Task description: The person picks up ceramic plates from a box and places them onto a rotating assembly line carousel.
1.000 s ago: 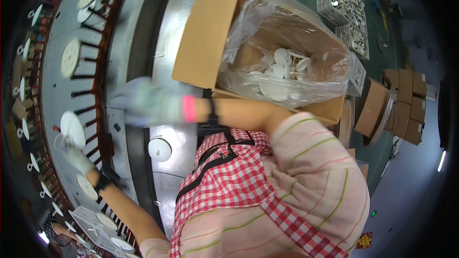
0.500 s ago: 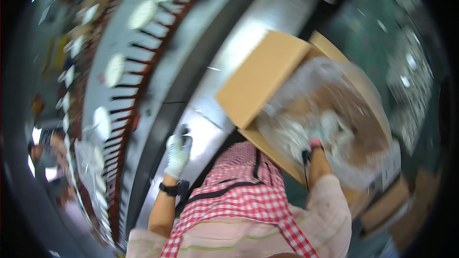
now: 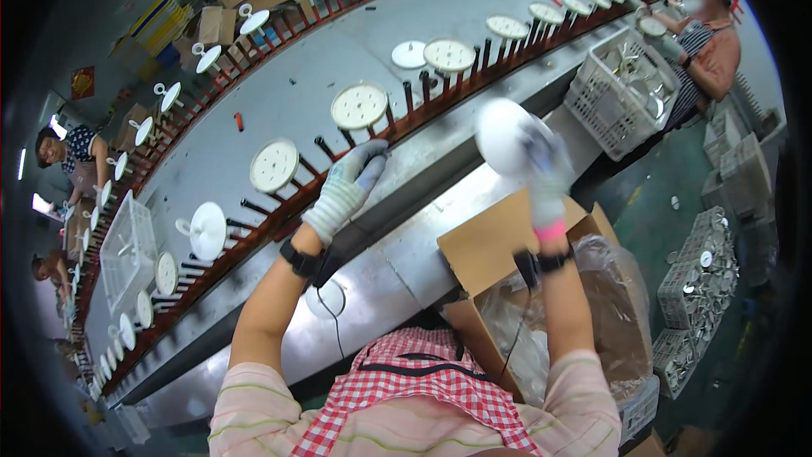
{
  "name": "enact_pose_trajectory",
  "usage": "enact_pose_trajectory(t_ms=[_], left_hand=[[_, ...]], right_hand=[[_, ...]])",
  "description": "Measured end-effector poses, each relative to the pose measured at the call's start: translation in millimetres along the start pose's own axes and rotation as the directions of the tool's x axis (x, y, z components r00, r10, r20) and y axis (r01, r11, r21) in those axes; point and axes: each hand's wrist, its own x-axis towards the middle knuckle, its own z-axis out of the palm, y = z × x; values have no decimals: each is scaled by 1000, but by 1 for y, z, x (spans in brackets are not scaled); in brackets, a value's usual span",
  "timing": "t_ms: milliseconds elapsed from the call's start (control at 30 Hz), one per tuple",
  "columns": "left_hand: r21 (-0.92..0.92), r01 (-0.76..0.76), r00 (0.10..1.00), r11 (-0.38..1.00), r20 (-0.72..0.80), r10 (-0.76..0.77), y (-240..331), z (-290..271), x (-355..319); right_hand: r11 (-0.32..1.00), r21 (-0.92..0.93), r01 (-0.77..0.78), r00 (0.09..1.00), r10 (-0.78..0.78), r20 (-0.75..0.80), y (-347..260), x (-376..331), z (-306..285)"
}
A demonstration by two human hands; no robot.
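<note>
My right hand (image 3: 548,161), in a pale glove with a pink cuff, grips a round white disc (image 3: 505,137) above the cardboard box (image 3: 478,245); both hand and disc are blurred. My left hand (image 3: 347,186), gloved in white and grey, reaches over the near edge of the conveyor beside its pegs. Its fingers and thumb are apart and I see nothing between them. White discs with holes, such as one (image 3: 359,107) just beyond my left hand, sit on the pegs. Another white disc (image 3: 327,298) lies on the metal bench below my left forearm.
The peg-lined conveyor (image 3: 271,89) curves around ahead. A white crate of parts (image 3: 611,101) stands at the right, beside a co-worker (image 3: 719,55). Crates full of metal parts (image 3: 702,279) are on the floor. Clear plastic lines (image 3: 622,279) the box. Other people work at the far left.
My right hand has come up out of the lined box with a white disc. My left hand has moved forward to the conveyor's pegs. The view has turned too.
</note>
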Motion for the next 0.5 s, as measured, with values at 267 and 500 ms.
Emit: enact_pose_trajectory(t_ms=[267,500], left_hand=[[-149,160,987,976,26,-158,-50,32,144],[-220,574,819,789,149,-554,-132,48,240]], right_hand=[[94,-863,497,864,38,502,65,129,139],[570,-776,270,945,-3,326,93,107,181]])
